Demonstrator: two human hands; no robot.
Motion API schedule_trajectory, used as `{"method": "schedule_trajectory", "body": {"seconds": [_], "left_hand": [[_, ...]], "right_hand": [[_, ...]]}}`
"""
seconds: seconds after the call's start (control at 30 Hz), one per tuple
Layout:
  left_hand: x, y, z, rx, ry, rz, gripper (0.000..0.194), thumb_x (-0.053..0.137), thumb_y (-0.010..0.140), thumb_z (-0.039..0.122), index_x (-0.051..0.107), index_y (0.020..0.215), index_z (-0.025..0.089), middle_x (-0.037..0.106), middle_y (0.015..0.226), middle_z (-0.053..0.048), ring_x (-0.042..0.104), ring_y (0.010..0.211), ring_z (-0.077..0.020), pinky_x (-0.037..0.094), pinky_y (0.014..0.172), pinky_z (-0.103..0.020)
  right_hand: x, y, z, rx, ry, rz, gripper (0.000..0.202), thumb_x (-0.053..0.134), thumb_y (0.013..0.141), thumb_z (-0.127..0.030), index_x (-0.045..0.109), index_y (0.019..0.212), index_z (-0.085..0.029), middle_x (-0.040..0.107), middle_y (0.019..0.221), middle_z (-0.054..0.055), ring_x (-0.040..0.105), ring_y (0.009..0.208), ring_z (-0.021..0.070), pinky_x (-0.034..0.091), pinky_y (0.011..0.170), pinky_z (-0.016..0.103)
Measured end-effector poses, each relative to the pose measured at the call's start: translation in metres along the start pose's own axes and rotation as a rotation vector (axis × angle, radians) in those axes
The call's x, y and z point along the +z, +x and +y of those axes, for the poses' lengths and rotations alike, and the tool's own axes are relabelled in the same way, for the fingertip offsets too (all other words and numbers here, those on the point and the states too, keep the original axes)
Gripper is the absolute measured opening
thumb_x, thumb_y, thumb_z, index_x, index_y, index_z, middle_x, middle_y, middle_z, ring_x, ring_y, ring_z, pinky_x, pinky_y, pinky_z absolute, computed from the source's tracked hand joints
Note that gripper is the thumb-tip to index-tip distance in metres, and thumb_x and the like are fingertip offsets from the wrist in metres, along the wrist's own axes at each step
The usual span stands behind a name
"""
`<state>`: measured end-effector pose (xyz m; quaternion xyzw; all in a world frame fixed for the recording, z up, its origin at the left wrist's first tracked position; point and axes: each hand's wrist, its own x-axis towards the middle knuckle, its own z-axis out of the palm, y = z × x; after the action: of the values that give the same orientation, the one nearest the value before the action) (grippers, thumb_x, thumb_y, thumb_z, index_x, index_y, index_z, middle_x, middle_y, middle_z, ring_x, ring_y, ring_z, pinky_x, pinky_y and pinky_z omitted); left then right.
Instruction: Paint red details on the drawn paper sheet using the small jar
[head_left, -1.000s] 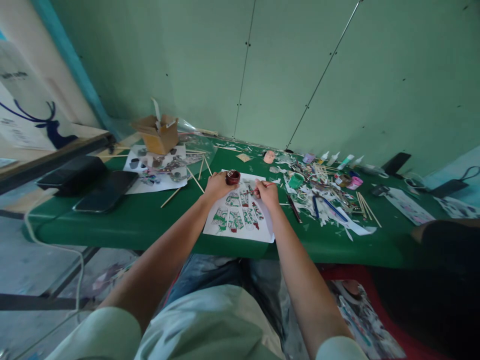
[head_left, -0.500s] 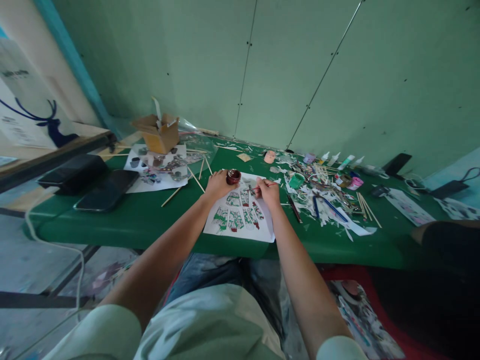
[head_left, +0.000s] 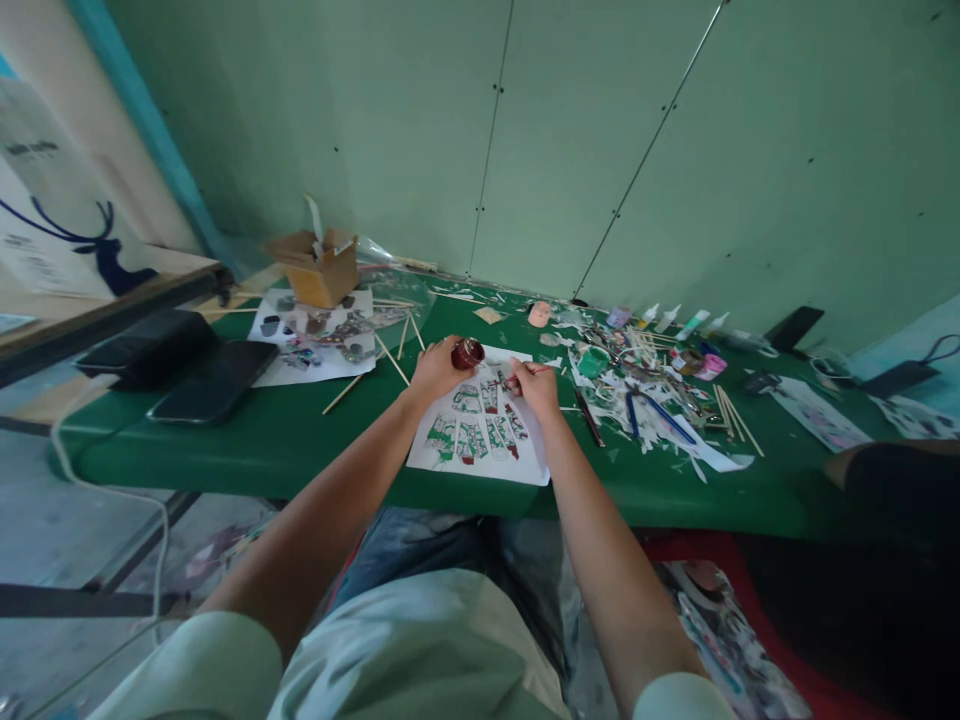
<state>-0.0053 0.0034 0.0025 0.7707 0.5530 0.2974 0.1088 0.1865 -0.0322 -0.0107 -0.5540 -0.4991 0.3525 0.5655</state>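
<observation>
Drawing sheet point(head_left: 480, 465): laid flat near the tabletop's point(head_left: 322, 455) front edge.
Dark red paint jar point(head_left: 466, 354): just tipped toward the right; its paint is seemingly brought into easier reach of the paintbrush point(head_left: 543, 370).
Left hand point(head_left: 437, 370): wrapped around the jar.
Right hand point(head_left: 534, 385): paintbrush pinched above the sheet; hands held apart.
Against the earlier frame: jar was held more upright; sheet left unmoved.
</observation>
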Motion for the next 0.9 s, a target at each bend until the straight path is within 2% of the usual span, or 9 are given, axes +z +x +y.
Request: {"method": "schedule_trajectory", "body": {"seconds": [0.4,0.9], "left_hand": [[-0.004,-0.0017,0.0057,-0.052,0.019,-0.024,0.057,0.065,0.064,0.046,0.047,0.113,0.023,0.061,0.108,-0.008,0.053,0.103,-0.0299,0.038,0.085,-0.039],[-0.0024,-0.0006,0.0031,-0.037,0.011,-0.024,0.059,0.064,0.065,0.048,0.046,0.114,0.022,0.061,0.107,-0.009,0.053,0.103,-0.0304,0.038,0.085,-0.04]], "right_hand": [[0.0004,0.0029,0.0051,-0.024,-0.062,-0.011,0.04,0.059,0.068,-0.053,0.057,0.052,-0.016,0.055,0.043,0.0,0.043,0.034,0.0087,0.037,0.038,0.022],[0.0003,0.0013,0.0016,-0.028,-0.064,-0.024,0.038,0.059,0.07,-0.05,0.057,0.051,-0.017,0.052,0.042,-0.001,0.042,0.034,0.0078,0.035,0.037,0.02]]}}
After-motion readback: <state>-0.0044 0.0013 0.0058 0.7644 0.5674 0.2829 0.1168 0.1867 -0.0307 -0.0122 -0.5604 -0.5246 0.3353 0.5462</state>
